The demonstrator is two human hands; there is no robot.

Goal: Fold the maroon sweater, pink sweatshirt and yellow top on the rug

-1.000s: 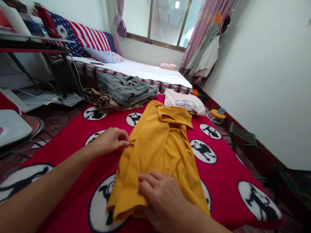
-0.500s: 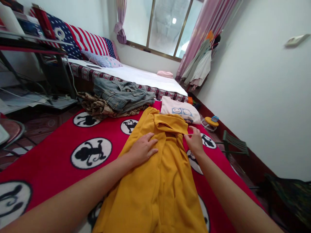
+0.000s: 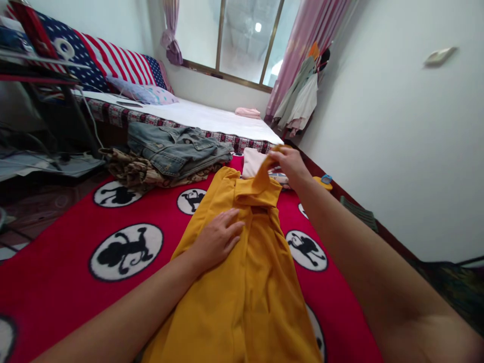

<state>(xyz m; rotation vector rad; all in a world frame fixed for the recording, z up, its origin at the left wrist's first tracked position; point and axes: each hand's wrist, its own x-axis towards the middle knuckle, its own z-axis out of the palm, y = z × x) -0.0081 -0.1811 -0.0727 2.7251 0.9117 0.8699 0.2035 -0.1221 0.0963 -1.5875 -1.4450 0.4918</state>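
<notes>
Mustard-yellow shirt (image 3: 242, 297) lying lengthwise on the red monkey-print blanket (image 3: 49, 272), just short of the folded denim jacket (image 3: 174, 151). Biggest change in the last half second: top flap (image 3: 260, 181) now pinched and pulled up, right hand (image 3: 289, 164) clamped on its corner instead of sitting open by the edge. Left hand (image 3: 217, 241) open, palm flat on the shirt, fingers apart, no grip.
</notes>
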